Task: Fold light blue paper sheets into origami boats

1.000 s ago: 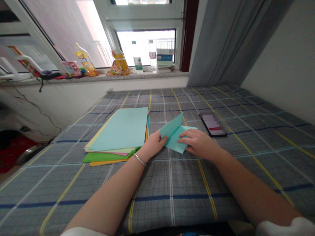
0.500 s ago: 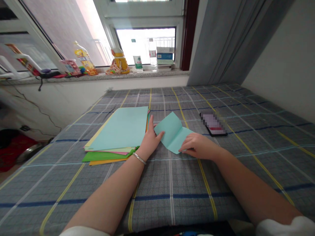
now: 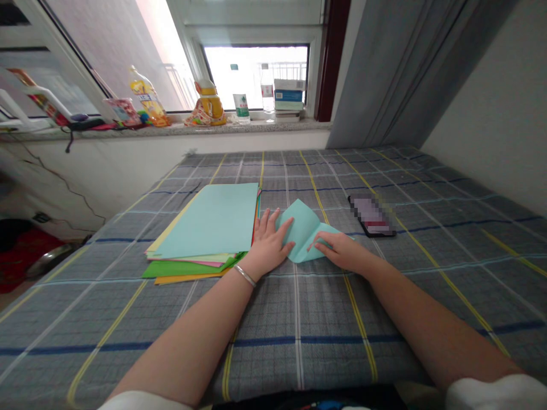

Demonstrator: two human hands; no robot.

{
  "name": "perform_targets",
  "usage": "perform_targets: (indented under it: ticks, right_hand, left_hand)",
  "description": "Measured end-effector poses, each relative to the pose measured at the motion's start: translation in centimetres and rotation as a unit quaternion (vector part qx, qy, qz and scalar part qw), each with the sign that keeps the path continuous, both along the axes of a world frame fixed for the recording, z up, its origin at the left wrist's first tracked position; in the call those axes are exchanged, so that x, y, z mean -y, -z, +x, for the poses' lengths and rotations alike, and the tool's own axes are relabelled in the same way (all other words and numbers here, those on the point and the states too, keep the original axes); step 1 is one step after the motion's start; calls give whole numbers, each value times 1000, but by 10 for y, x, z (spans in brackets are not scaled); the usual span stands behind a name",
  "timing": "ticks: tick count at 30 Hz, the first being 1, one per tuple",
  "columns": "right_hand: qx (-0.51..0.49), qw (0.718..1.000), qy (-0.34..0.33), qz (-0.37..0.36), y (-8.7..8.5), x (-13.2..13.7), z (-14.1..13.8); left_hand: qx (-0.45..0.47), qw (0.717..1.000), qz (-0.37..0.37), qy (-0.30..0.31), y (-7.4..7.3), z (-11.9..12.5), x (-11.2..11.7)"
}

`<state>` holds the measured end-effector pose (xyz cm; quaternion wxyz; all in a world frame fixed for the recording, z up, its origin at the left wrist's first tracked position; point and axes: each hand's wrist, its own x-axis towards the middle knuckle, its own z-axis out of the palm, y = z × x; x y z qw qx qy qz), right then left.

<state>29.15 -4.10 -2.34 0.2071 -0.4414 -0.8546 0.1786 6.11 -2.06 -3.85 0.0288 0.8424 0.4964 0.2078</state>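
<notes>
A small light-blue sheet of paper (image 3: 299, 215) lies between my hands on the checked bedspread, with a crease down its middle and its sides slightly raised. My left hand (image 3: 269, 244) is open, its fingers spread. Its thumb and forefinger touch the sheet's left side, and the other fingers lie beside the paper stack. With fingers bent and a little apart, my right hand (image 3: 342, 250) rests on the sheet's right part and covers some of it. Just left of my left hand is a stack of coloured paper (image 3: 209, 219), light blue on top, with green and orange edges showing below.
A phone (image 3: 371, 216) lies to the right on the checked bedspread (image 3: 273, 319). Along the windowsill (image 3: 171, 131) stand a yellow-labelled bottle (image 3: 147, 98), a yellow flask (image 3: 210, 105), clear bottles and stacked boxes (image 3: 288, 98). A grey curtain (image 3: 384, 74) hangs at the right.
My left hand has spread its fingers and moved right onto the sheet. My right hand has loosened from the sheet's near edge and shifted slightly up. The sheet lies flatter.
</notes>
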Motion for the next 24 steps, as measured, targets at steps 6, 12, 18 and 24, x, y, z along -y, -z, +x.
perform_targets:
  ticks: [6,12,18,24]
  right_hand:
    - [34,996,81,29,9,-10,-2]
    - [101,984,136,43,13,-16,-5]
    - [120,980,157,34,12,-14,-8]
    - [103,981,164,22,11,-15,-6]
  left_hand:
    - [-45,998,-37,27,-2,0,3]
    - [-92,991,-77,51,-6,-2,9]
    - [-109,984,-125,59,-12,-5,7]
    - [-99,982,-149,60,-15,-7,6]
